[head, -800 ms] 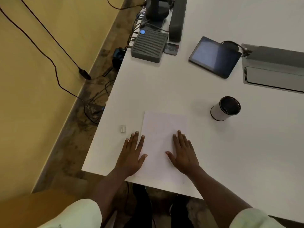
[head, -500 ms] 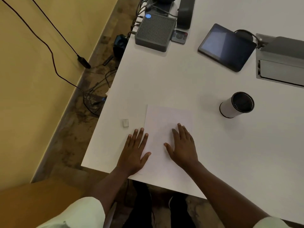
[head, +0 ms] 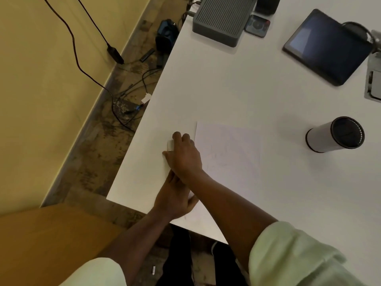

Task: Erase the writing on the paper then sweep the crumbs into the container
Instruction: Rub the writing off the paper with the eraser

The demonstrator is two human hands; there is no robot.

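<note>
A white sheet of paper (head: 228, 149) with faint pencil marks lies near the table's front edge. My left hand (head: 175, 197) rests flat on the paper's lower left corner, fingers apart. My right arm crosses over it, and my right hand (head: 184, 155) is curled around the small white eraser (head: 170, 145), which sits on the table just left of the paper. Only the eraser's left edge shows past my fingers. The container (head: 319, 141), a white cylinder with a dark open mouth, stands to the right of the paper, well apart from both hands.
At the back of the white table (head: 237, 89) sit a grey ribbed box (head: 220, 19), a small dark device (head: 257, 25) and a black tablet (head: 327, 46). A grey cable tray (head: 374, 83) is at the right edge. Cables (head: 123, 104) lie on the floor left of the table.
My right hand left the paper and crossed over my left hand to the eraser, closing around it. My left hand stayed on the paper's left side. The camera came closer.
</note>
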